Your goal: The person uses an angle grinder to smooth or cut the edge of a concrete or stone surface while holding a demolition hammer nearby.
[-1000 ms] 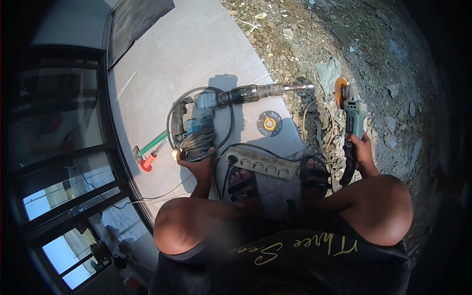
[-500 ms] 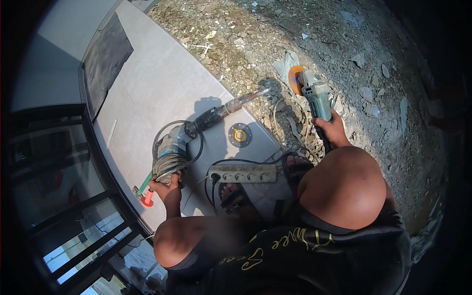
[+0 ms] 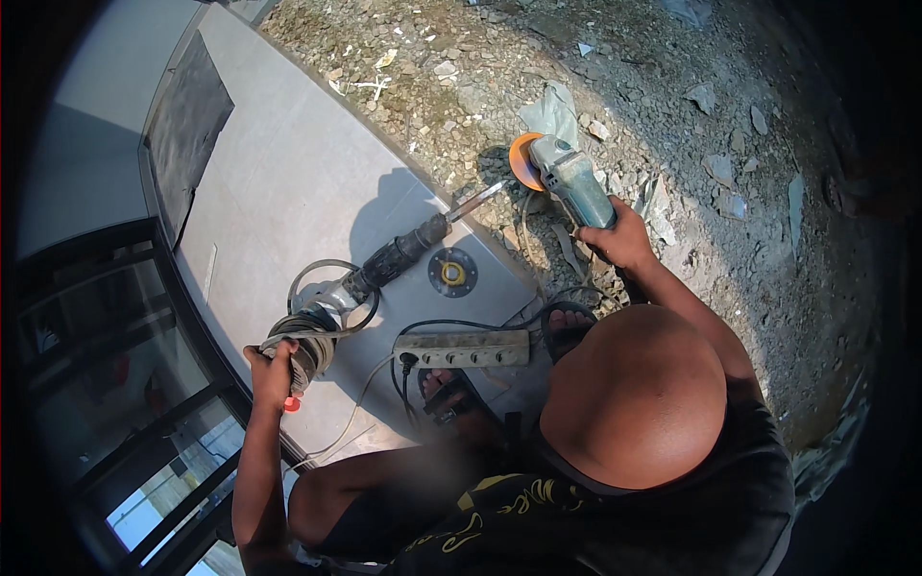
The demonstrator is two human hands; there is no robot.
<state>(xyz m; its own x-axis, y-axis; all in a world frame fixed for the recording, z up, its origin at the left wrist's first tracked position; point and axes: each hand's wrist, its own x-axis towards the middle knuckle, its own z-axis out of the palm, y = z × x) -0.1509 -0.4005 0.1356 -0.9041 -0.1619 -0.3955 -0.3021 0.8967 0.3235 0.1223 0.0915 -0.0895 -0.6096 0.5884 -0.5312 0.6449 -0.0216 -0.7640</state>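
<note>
My left hand [image 3: 272, 370] is closed on the rear end of a demolition hammer [image 3: 399, 257], where its dark cable is coiled round the body. The hammer slants up to the right, and its metal chisel [image 3: 474, 201] points past the tile edge. My right hand [image 3: 619, 238] is wrapped round the back of a teal angle grinder [image 3: 573, 184]. The grinder's orange disc [image 3: 524, 161] is just beyond the chisel tip; whether they touch I cannot tell. A dark round disc with a yellow centre [image 3: 452, 274] lies on the tiles beneath the hammer.
A grey power strip [image 3: 463, 349] with a black plug lies by my feet. Cables run across the tiled floor [image 3: 279, 173]. Rubble [image 3: 672, 125] with broken tile pieces lies beyond the tile edge. A dark-framed glass door [image 3: 115, 336] stands at the left.
My left hand has moved left with the hammer, and the chisel has drawn back slightly. My right hand has brought the grinder left, its disc now closer to the chisel tip.
</note>
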